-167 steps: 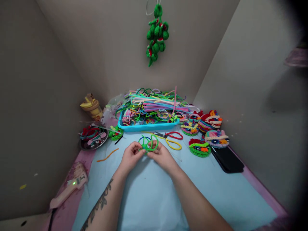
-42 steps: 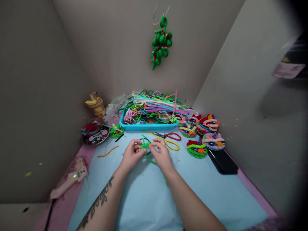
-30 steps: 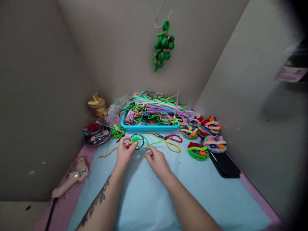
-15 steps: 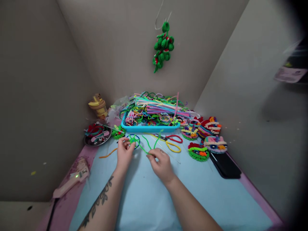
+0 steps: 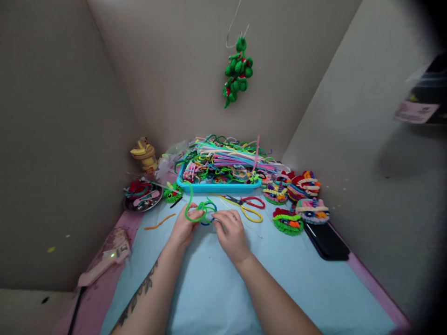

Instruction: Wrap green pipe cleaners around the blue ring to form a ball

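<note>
Left hand (image 5: 183, 228) and right hand (image 5: 228, 230) both pinch a green pipe cleaner (image 5: 201, 207), partly wound round a blue ring (image 5: 206, 223) between them; its long loop stands free, not yet wound.

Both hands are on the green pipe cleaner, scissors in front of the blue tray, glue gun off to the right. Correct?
No: the head view shows the glue gun off to the left, not the right. The left hand and right hand do hold the green pipe cleaner, and the scissors lie in front of the blue tray.
</note>
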`<action>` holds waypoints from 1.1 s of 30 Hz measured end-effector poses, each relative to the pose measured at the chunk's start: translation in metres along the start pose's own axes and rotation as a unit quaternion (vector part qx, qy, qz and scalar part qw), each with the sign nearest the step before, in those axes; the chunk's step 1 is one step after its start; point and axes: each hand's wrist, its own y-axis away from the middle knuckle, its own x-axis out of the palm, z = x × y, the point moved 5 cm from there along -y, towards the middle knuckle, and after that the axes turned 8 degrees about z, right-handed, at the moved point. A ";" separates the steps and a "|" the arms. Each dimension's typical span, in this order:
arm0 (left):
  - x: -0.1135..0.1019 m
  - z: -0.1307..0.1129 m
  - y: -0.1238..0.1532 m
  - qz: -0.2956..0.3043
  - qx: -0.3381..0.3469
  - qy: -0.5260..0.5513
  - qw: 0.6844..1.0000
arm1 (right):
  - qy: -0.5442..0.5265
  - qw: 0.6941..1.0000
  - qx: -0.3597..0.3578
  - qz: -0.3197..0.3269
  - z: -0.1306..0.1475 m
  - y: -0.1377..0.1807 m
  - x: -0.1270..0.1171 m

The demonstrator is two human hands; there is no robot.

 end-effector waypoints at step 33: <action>0.025 -0.004 0.012 0.139 0.060 -0.257 0.955 | -0.127 0.976 0.177 -0.022 -0.034 -0.006 -0.004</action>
